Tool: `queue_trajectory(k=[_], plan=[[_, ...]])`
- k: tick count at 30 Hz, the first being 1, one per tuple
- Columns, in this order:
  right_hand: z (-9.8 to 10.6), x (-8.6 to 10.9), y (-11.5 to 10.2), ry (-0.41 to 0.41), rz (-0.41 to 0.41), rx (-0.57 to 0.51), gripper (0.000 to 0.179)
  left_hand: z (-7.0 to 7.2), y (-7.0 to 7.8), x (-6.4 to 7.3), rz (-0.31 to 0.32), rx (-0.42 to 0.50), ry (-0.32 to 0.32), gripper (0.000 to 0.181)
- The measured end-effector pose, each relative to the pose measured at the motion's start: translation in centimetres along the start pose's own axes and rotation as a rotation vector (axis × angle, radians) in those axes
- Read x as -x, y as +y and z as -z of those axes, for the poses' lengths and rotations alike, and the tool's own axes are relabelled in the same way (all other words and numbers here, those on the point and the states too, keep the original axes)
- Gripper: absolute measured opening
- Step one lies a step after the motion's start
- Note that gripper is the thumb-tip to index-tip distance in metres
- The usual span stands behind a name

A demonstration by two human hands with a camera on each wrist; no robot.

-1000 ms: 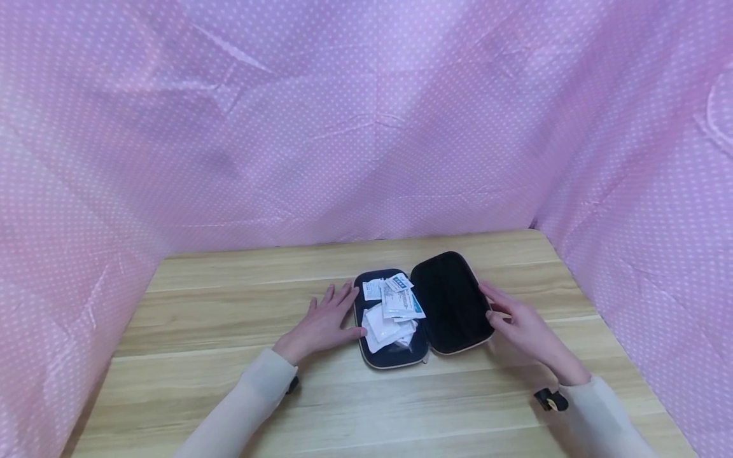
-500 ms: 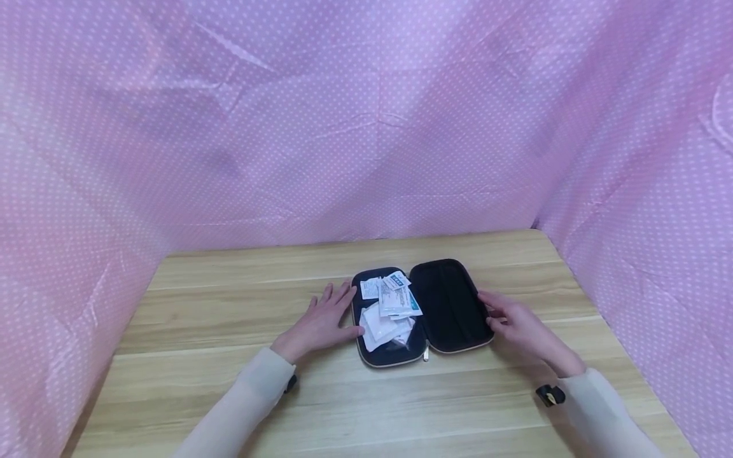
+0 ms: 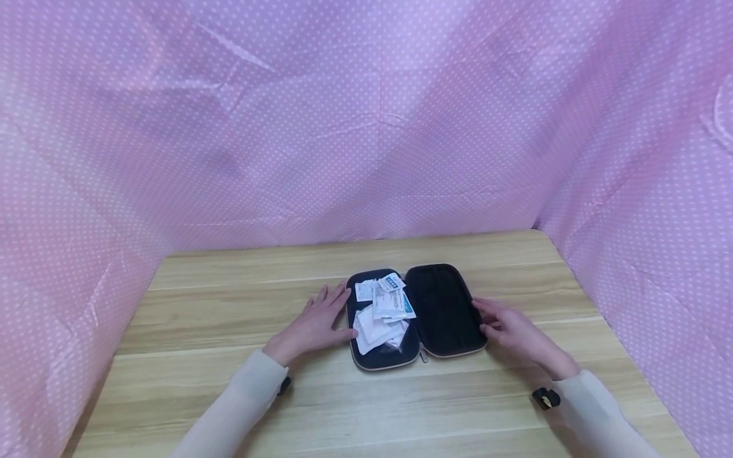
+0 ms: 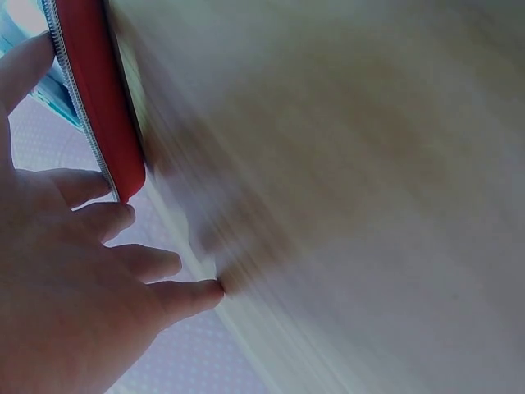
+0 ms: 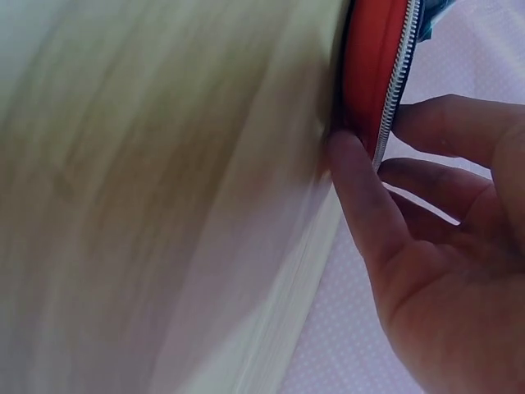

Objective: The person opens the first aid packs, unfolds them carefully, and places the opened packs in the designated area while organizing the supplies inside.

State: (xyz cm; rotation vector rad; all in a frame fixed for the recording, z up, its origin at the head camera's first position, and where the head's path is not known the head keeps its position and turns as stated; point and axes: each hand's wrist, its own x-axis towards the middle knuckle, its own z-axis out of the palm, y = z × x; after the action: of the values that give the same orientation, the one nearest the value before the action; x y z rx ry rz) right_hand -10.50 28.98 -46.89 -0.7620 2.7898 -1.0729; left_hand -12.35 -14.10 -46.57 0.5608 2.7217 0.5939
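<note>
An unfolded zip case (image 3: 448, 312) lies on the table, black inside; its red outer side and zip teeth show in the wrist views. White sachets (image 3: 392, 302) and flat white packets (image 3: 378, 327) fill its left half. My left hand (image 3: 314, 323) touches the left rim with thumb and fingers spread. In the left wrist view the thumb (image 4: 29, 70) lies over the zip edge and the little finger reaches the table. At the right half's outer edge, my right hand (image 3: 515, 331) holds the rim, thumb and curled fingers (image 5: 365, 197) around it.
A light wood-grain table (image 3: 229, 305) lies under the case. Pink dotted cloth (image 3: 366, 140) hangs behind it and along both sides. A metal zip pull (image 3: 423, 355) hangs at the case's near edge, by the fold.
The case's right half, tilted up a second ago, has come down flatter with my right hand. Then the case and both hands shifted slightly left.
</note>
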Motion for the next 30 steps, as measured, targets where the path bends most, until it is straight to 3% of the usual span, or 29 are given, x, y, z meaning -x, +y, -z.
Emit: queue_trajectory(k=[3, 7, 13, 18, 24, 30], plan=[[-0.1, -0.2, 0.0, -0.003, 0.014, 0.011, 0.051, 0.1, -0.1, 0.2, 0.002, 0.008, 0.002, 0.096], [0.0, -0.3, -0.4, 0.009, -0.029, 0.022, 0.05, 0.2, -0.2, 0.3, 0.006, 0.02, 0.003, 0.095], [0.0, -0.8, -2.1, 0.178, -0.072, 0.102, 0.041, 0.2, 0.0, 0.5, 0.0, 0.026, 0.025, 0.088], [-0.9, -3.3, -4.3, 0.284, -0.058, 0.137, 0.036, 0.1, 1.3, -0.1, -0.041, 0.034, 0.099, 0.081], [-2.9, -7.8, -6.3, 0.232, -0.062, 0.069, 0.037, -0.4, 3.7, -1.8, -0.142, 0.021, 0.109, 0.08], [-4.4, -10.9, -7.0, 0.108, -0.084, 0.032, 0.039, -1.2, 4.5, -2.5, -0.149, 0.001, 0.074, 0.076]])
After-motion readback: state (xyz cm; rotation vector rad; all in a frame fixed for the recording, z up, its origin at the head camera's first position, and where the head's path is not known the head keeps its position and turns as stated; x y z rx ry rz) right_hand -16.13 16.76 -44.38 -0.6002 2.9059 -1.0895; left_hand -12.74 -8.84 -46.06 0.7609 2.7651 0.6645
